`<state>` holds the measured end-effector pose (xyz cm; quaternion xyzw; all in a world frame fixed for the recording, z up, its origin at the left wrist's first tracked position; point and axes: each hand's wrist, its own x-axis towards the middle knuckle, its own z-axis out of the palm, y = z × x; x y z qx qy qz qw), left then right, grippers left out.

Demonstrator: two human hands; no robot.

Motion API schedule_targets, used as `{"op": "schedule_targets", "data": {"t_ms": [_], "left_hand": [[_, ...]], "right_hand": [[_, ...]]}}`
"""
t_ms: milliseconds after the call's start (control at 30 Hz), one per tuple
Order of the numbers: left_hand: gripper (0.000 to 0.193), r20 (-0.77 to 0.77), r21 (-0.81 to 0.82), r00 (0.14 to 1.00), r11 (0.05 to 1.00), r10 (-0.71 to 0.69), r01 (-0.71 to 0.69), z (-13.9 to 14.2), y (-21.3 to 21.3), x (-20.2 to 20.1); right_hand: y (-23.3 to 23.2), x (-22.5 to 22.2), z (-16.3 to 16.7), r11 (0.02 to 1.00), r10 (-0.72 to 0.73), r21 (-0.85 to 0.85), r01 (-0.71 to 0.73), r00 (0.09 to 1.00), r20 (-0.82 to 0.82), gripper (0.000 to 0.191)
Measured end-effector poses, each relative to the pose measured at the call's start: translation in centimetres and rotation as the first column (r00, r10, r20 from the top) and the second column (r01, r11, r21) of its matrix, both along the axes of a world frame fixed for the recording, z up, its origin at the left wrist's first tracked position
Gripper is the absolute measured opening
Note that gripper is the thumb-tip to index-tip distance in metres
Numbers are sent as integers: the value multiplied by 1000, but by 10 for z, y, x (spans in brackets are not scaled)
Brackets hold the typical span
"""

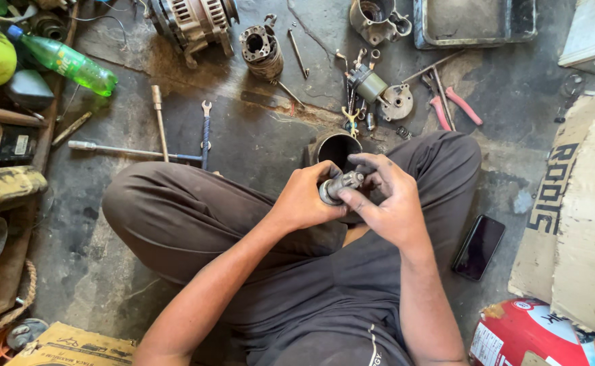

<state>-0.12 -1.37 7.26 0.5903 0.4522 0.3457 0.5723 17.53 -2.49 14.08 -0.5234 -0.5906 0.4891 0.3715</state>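
Seated cross-legged on the stained floor (257, 142), we keep a small grey metal part (338, 186) over our lap. Left hand (305, 200) clenched round its near end; right hand (387, 203) pinching the far end, likely to steady it for turning. An open metal cylinder (335, 146) stands just beyond. Spanner (206, 132) far left, pliers (454, 105) far right, phone (479, 247) near right. Free room only between our knees.
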Motion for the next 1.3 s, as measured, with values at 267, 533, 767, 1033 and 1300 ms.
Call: {"op": "schedule_targets", "data": {"t_ms": [267, 533, 767, 1033, 1300], "left_hand": [[45, 26, 2, 1000, 1000, -3, 2, -4, -4, 5], [46, 58, -23, 998, 1000, 23, -21, -3, -1, 4], [47, 85, -22, 996, 1000, 0, 2, 1, -2, 1], [33, 7, 90, 1000, 996, 7, -8, -3, -8, 5], [25, 11, 31, 1000, 999, 6, -6, -6, -6, 6]], "right_hand": [[-4, -4, -11, 987, -155, 81, 136, 935, 319, 41], [-6, -3, -29, 992, -116, -66, 109, 985, -126, 37], [-10, 4, -41, 983, -174, -113, 146, 936, -307, 30], [-14, 3, -41, 981, -195, -75, 180, 930, -312, 31], [-13, -1, -34, 989, -145, -50, 136, 935, -324, 29]]}}
